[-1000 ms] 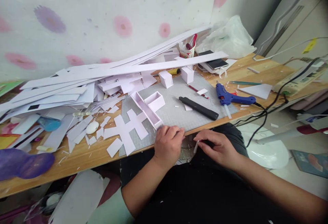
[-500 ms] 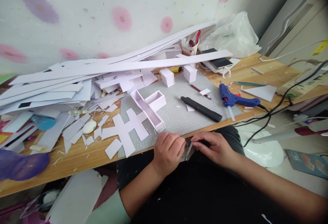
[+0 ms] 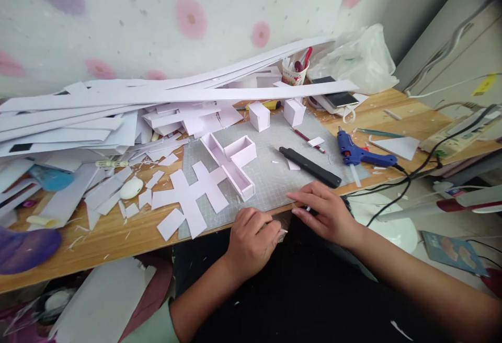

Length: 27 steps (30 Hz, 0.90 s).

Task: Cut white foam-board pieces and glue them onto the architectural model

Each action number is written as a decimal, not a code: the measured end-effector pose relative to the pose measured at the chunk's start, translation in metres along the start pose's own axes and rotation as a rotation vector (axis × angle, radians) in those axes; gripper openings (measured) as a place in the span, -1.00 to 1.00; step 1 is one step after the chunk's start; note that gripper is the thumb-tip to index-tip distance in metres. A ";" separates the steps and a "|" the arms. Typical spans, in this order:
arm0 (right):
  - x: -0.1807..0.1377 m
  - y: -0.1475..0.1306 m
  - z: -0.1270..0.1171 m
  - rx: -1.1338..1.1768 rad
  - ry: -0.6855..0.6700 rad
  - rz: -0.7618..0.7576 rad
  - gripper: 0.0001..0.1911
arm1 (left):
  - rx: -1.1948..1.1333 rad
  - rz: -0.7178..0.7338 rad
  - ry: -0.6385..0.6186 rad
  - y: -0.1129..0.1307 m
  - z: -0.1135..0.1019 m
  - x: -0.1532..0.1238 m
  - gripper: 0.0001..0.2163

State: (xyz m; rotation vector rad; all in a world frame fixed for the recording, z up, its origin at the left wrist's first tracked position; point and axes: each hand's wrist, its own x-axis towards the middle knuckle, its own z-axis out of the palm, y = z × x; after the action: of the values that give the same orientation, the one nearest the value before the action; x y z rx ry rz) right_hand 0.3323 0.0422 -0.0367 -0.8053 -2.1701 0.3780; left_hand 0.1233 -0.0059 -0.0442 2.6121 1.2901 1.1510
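Observation:
My left hand (image 3: 254,241) is curled closed at the table's front edge, low over my lap. A small whitish tip (image 3: 283,233) pokes out by its thumb; the rest of that piece is hidden. Just to the right, my right hand (image 3: 327,211) has its thumb and fingers parted, with no held thing visible between them. Beyond the hands, a white foam-board T-shaped open box (image 3: 229,168) lies on the grey cutting mat (image 3: 270,189). Close to my right hand rests a black utility knife (image 3: 309,167). A flat white cross-shaped cutout (image 3: 188,196) lies left of the box.
Two small white boxes (image 3: 259,117) stand at the mat's back. A blue glue gun (image 3: 364,153) and its black cable lie right. White strips (image 3: 157,97) are piled at the back left, with scraps in front. A paper cup (image 3: 295,73) stands behind.
My right hand has moved up and away from my left, its fingers spreading off the pale strip they were at. My left hand stays closed, slightly lower. The camera view has shifted a little.

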 end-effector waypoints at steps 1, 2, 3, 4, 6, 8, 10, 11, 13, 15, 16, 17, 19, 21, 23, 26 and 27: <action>0.001 0.002 0.001 -0.064 -0.043 -0.023 -0.74 | -0.006 0.013 0.001 -0.002 -0.001 -0.002 -0.92; 0.002 0.003 0.002 -0.111 -0.087 -0.039 -0.77 | -0.016 0.030 0.003 -0.004 -0.001 -0.003 -0.88; 0.003 0.003 0.004 -0.139 -0.120 -0.048 -0.79 | -0.026 0.048 0.007 -0.006 -0.001 -0.004 -0.85; 0.004 0.003 0.006 -0.146 -0.138 -0.050 -0.82 | -0.034 0.065 0.013 -0.007 -0.001 -0.005 -0.82; 0.007 0.002 0.009 -0.131 -0.146 -0.042 -0.84 | -0.036 0.083 0.029 -0.009 0.000 -0.006 -0.82; 0.010 0.001 0.009 -0.122 -0.165 -0.025 -0.85 | -0.023 0.086 0.040 -0.010 0.000 -0.007 -0.82; 0.014 0.000 0.007 -0.133 -0.218 0.000 -0.86 | -0.019 0.082 0.046 -0.009 0.000 -0.007 -0.80; 0.016 0.000 0.006 -0.138 -0.247 0.020 -0.87 | -0.022 0.082 0.049 -0.009 0.000 -0.007 -0.80; 0.018 -0.001 0.003 -0.130 -0.289 0.061 -0.91 | -0.029 0.085 0.057 -0.009 0.000 -0.007 -0.83; 0.018 -0.001 0.003 -0.096 -0.292 0.087 -0.92 | -0.039 0.087 0.064 -0.009 0.000 -0.007 -0.87; 0.018 -0.001 0.003 -0.077 -0.279 0.092 -0.91 | -0.046 0.088 0.062 -0.009 0.000 -0.007 -0.89; 0.017 0.000 0.004 -0.060 -0.262 0.094 -0.89 | -0.053 0.090 0.058 -0.010 0.000 -0.007 -0.90; 0.015 0.001 0.006 -0.040 -0.229 0.094 -0.87 | -0.055 0.095 0.050 -0.010 0.001 -0.007 -0.92; 0.014 0.001 0.007 -0.039 -0.211 0.090 -0.88 | -0.040 0.095 0.052 -0.010 0.001 -0.006 -0.94; 0.017 0.000 0.007 -0.052 -0.236 0.095 -0.88 | -0.026 0.083 0.054 -0.009 0.002 -0.006 -0.96; 0.025 -0.003 0.003 -0.099 -0.341 0.114 -0.89 | -0.028 0.070 0.044 -0.009 0.003 -0.006 -0.96; 0.029 -0.005 0.001 -0.116 -0.382 0.116 -0.89 | -0.032 0.069 0.043 -0.009 0.003 -0.006 -0.96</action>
State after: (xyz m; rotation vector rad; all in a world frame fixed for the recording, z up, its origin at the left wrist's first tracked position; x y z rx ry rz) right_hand 0.3149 0.0577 -0.0186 -0.9912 -2.5237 0.5015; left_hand 0.1165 -0.0031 -0.0526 2.6432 1.1870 1.2331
